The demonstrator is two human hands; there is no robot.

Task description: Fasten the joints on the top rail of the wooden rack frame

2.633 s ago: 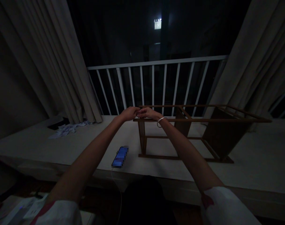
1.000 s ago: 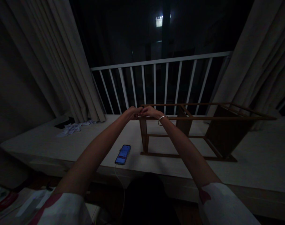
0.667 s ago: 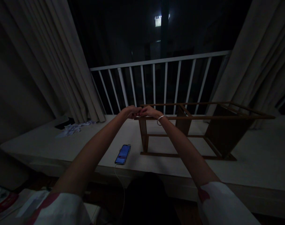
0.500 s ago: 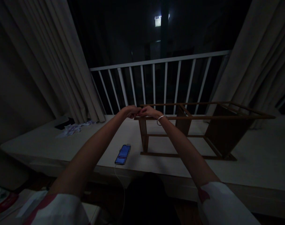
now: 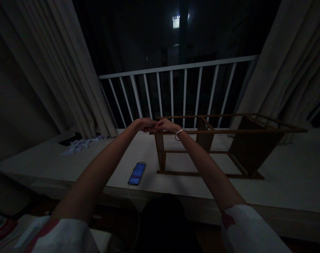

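A brown wooden shelf frame (image 5: 230, 175) lies on its side on the pale window ledge. At the left end of its upper near rail, my left hand (image 5: 147, 124) and my right hand (image 5: 165, 125) meet with fingertips together. Both hands are closed in a pinch; whatever is between the fingers is too small and dark to make out. A silver bangle (image 5: 180, 135) circles my right wrist. Below and left of the hands, a lit phone (image 5: 137, 173) lies on the ledge with a white cable (image 5: 135, 207) running down from it.
Behind the ledge (image 5: 117, 165) stands a white railing (image 5: 175, 68) before a dark window. Curtains (image 5: 67, 70) hang at both sides. Crumpled papers (image 5: 79, 144) and a dark flat item (image 5: 70, 138) lie at the ledge's left. A white surface (image 5: 100, 239) is at lower left.
The view has shifted very slightly. My hands stay at the same end of the shelf frame, with only a small change in the fingers.
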